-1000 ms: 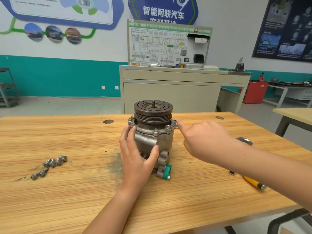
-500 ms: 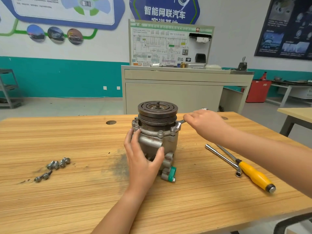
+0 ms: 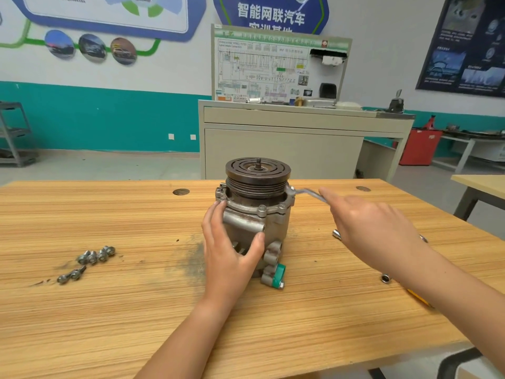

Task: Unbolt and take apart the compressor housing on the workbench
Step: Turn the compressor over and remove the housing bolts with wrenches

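- White wall (image 3: 382,28) above a teal band (image 3: 95,119).
- Pale grey floor (image 3: 109,165).
- Beige cabinet (image 3: 284,151) carrying a wiring-diagram board (image 3: 273,69) on top.
- Metal shelf (image 3: 13,132) far left; red cabinet (image 3: 419,146) right.
- Dark poster (image 3: 464,45) at the wall's upper right.

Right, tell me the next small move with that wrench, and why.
Probably swing the wrench to loosen that rim bolt: its head sits on the bolt, the right hand grips the handle, and the left hand braces the compressor.
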`<state>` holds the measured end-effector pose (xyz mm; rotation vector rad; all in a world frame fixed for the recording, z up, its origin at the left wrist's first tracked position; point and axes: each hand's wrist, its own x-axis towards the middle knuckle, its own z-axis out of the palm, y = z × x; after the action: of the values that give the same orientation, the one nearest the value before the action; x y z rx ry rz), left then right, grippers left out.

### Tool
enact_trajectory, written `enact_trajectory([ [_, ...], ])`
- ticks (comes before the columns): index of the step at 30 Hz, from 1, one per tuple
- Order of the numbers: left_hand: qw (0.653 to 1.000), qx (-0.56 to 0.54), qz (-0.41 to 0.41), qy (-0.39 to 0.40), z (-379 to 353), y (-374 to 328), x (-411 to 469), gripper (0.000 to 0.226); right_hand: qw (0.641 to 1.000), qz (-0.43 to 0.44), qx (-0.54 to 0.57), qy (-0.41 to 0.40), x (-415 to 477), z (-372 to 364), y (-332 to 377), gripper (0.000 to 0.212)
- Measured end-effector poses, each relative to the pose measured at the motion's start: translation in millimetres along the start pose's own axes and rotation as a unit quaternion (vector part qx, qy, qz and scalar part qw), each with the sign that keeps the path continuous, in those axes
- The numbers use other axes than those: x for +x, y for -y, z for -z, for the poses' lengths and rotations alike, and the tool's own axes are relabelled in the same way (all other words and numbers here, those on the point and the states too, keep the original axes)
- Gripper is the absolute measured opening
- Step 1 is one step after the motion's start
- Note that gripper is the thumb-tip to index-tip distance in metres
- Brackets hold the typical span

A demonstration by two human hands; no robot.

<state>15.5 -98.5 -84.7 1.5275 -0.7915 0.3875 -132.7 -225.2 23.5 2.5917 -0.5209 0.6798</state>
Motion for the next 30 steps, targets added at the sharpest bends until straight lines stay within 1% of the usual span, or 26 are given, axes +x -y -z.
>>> enact_trajectory([
  [3, 1.0, 0.003, 0.005, -0.004, 0, -2, -1, 0.072, 0.996, 0.016, -0.042, 0.073, -2, 3, 9, 0.053],
  [5, 1.0, 0.004, 0.008, -0.006, 1, -2, -1, 0.072, 0.995, 0.019, -0.038, 0.085, 3, 8, 13, 0.054],
  [7, 1.0, 0.004, 0.007, -0.007, 1, -2, -1, 0.073, 0.993, 0.02, -0.06, 0.097, 6, 15, 18, 0.053],
  [11, 1.0, 0.006, 0.0, -0.01, 1, -3, -1, 0.072, 0.978, 0.033, -0.106, 0.177, 5, 25, 52, 0.059],
  [12, 1.0, 0.006, -0.001, -0.012, 1, -3, -1, 0.071, 0.976, 0.039, -0.112, 0.184, 4, 26, 59, 0.059],
  [14, 1.0, 0.003, -0.002, -0.012, 1, -3, -1, 0.07, 0.978, 0.056, -0.119, 0.164, 4, 23, 58, 0.058],
  [16, 1.0, 0.002, -0.009, -0.01, 2, -2, -1, 0.071, 0.982, 0.071, -0.113, 0.134, 5, 18, 41, 0.056],
  [18, 1.0, 0.002, -0.015, -0.009, 2, 0, -1, 0.075, 0.987, 0.071, -0.095, 0.105, 8, 13, 19, 0.048],
  [22, 1.0, 0.005, -0.016, -0.007, 2, 3, 0, 0.077, 0.988, 0.073, -0.097, 0.094, 32, -12, -15, 0.038],
  [23, 1.0, 0.004, -0.015, -0.006, 1, 3, 0, 0.077, 0.989, 0.078, -0.09, 0.089, 40, -21, -18, 0.036],
  [25, 1.0, 0.0, -0.012, -0.009, 0, 3, 0, 0.075, 0.992, 0.092, -0.064, 0.054, 57, -41, -19, 0.032],
  [27, 1.0, -0.004, -0.008, -0.012, 0, 4, 0, 0.074, 0.994, 0.101, -0.043, 0.026, 72, -59, -13, 0.032],
  [29, 1.0, -0.007, -0.004, -0.007, 1, 6, 0, 0.076, 0.993, 0.113, -0.021, 0.004, 80, -65, -7, 0.033],
  [30, 1.0, -0.008, -0.001, -0.003, 1, 7, -1, 0.078, 0.993, 0.115, 0.006, -0.021, 81, -65, -6, 0.031],
])
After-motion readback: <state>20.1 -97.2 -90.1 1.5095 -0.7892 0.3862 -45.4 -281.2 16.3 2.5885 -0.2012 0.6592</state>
